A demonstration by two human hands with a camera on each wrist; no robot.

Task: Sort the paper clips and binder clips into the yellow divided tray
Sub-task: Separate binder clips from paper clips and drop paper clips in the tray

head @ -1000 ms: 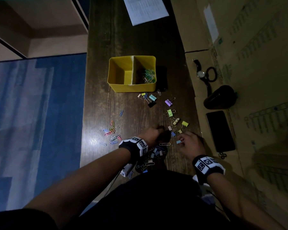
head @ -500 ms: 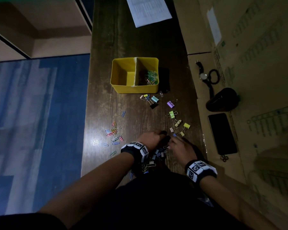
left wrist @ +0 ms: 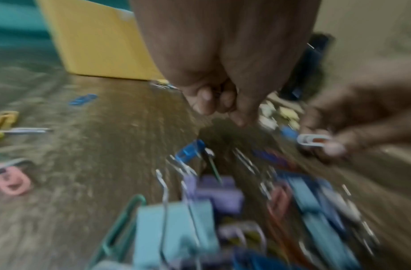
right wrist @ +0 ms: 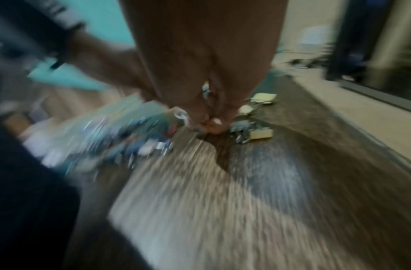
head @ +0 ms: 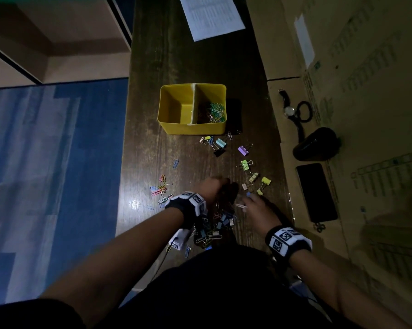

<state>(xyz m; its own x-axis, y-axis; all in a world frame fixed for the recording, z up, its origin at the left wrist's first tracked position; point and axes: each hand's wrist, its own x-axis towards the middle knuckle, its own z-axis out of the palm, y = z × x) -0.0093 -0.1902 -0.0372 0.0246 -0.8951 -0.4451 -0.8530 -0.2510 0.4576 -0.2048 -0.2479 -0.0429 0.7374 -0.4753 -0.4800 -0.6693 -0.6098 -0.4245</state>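
Observation:
The yellow divided tray (head: 171,124) stands mid-table; its right compartment holds paper clips (head: 214,111) and its left one is bare. My left hand (head: 214,188) hovers over the wood with its fingers (left wrist: 206,98) curled into a fist; whether anything is inside is hidden. My right hand (head: 247,204) sits just right of it and pinches a white paper clip (left wrist: 311,140) between thumb and fingertips (right wrist: 214,121). A mixed pile of clips (head: 214,229) lies under my left wrist. Loose binder clips (head: 244,150) lie ahead on the right, and loose paper clips (head: 162,188) on the left.
A printed sheet (head: 212,15) lies at the table's far end. Right of the table, flat cardboard (head: 342,67) carries a watch (head: 289,110), a black rounded object (head: 315,144) and a phone (head: 316,192). Blue carpet (head: 57,150) runs along the table's left edge.
My right hand has moved left, close to my left fist, and the white paper clip that lay on the wood between the hands is now pinched in it. The left hand has hardly moved.

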